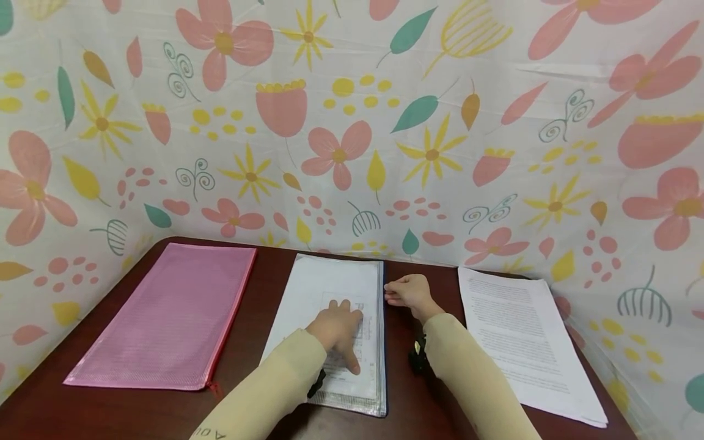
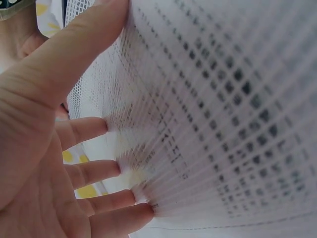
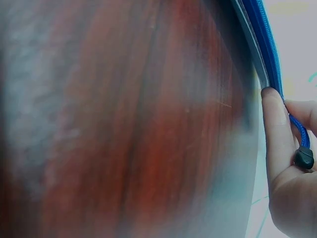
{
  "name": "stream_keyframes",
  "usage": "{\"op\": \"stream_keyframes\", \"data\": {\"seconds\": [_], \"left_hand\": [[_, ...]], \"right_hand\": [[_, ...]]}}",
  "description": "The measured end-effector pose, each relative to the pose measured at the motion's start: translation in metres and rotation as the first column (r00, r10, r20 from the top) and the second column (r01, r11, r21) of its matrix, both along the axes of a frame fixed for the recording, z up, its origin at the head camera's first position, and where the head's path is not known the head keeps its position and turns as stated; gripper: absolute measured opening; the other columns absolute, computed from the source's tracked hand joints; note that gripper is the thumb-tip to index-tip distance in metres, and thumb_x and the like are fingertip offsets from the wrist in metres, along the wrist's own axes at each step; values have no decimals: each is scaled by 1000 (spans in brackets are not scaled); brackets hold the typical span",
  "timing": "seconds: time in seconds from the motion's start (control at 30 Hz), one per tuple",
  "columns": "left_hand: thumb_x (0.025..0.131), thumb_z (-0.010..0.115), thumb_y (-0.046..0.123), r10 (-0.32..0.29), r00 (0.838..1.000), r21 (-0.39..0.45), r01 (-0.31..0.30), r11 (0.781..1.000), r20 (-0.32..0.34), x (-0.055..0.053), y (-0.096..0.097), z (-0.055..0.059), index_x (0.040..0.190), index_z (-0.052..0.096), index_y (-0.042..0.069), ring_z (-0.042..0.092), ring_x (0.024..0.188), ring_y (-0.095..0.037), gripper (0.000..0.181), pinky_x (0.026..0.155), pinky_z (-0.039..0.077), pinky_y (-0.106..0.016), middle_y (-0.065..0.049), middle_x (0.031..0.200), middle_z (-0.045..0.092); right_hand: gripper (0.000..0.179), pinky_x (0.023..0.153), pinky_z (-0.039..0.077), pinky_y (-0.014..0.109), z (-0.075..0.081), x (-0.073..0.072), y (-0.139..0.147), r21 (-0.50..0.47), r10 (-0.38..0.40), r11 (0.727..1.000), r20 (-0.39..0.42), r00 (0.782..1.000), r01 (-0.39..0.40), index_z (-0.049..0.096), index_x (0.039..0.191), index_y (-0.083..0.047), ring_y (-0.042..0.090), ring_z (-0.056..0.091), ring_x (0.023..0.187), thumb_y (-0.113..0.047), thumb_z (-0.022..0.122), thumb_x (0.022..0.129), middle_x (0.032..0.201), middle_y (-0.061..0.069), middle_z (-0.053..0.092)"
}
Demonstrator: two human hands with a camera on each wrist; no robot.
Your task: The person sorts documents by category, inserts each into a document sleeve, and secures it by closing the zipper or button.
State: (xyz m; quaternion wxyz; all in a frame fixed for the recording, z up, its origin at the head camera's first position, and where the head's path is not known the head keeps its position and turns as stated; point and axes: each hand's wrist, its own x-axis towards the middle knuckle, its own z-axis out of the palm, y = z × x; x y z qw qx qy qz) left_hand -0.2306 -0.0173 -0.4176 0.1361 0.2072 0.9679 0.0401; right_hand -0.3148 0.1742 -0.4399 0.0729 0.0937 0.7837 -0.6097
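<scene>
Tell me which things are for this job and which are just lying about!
Seem part of the job:
clear mesh pouch, under the left hand
paper inside it
blue zipper, pinched by the right hand

Seem just lying about:
pink pouch, left
printed sheets, right

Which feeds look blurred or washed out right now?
Head: clear outlines, but text on the loose papers is too small to read; left wrist: print inside the mesh pouch is blurred; right wrist: the tabletop badly smeared, the blue zipper sharper, the patterned backdrop washed out.

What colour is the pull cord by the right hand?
The pull cord is blue, with a black end piece; the right wrist view shows it best.
</scene>
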Motion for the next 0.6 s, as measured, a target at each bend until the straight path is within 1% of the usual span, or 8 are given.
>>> {"op": "stream_keyframes", "data": {"seconds": [0.23, 0.33, 0.6], "left_hand": [[38, 89, 59, 0, 1000, 3, 0, 1000, -6, 2, -1, -1, 128, 55, 16, 43, 94, -20, 105, 74, 48, -36, -8, 114, 52], [38, 89, 59, 3, 1000, 1, -3, 1000, -9, 2, -2, -2, 128, 55, 16, 43, 93, -20, 105, 73, 48, -35, -8, 114, 52], [38, 89, 59, -7, 1000, 3, 7, 1000, -21, 1, -2, -1, 127, 55, 16, 43, 94, -21, 105, 73, 48, -35, -8, 114, 52]], "right_hand": [[24, 61, 58, 29, -3, -5, -4, -15, -32, 999, -10, 999, 31, 64, 100, 13, 12, 66, 59, -6, 65, 86, 70, 7, 69], [24, 61, 58, 29, -4, -9, -4, -16, -41, 999, -13, 999, 41, 65, 100, 13, 12, 67, 58, -6, 66, 86, 69, 7, 69], [23, 60, 57, 28, -6, -20, -6, -18, -96, 995, -20, 995, 96, 64, 100, 11, 11, 66, 57, -7, 66, 85, 68, 7, 68]]}}
